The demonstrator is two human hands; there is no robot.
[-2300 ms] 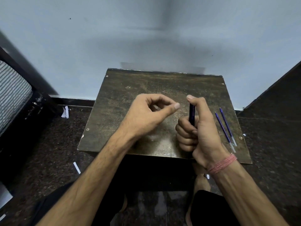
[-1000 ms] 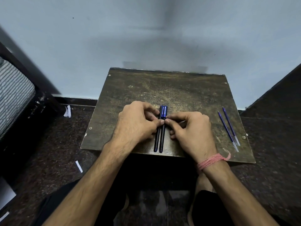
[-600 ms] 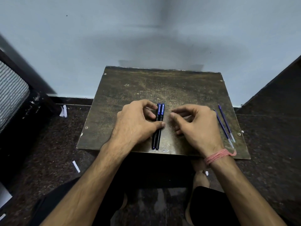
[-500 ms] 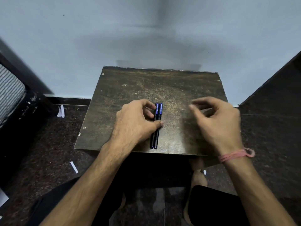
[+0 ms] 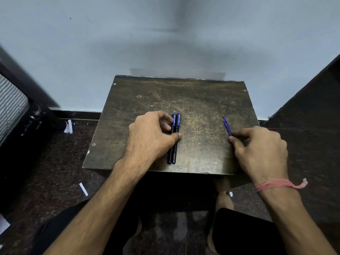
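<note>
The lower part of the blue refill [image 5: 227, 127] is covered by the right hand [image 5: 261, 153]. The two pens [image 5: 173, 155] are partly hidden by the left hand [image 5: 149, 140]; their cap print seems too small to read.

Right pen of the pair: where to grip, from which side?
On the right pen, pinch the bare near barrel from the right and above. It lies flat against the left pen; the left hand grips both, thumb across the middle, blocking the left. The right hand pinches the refill.
</note>
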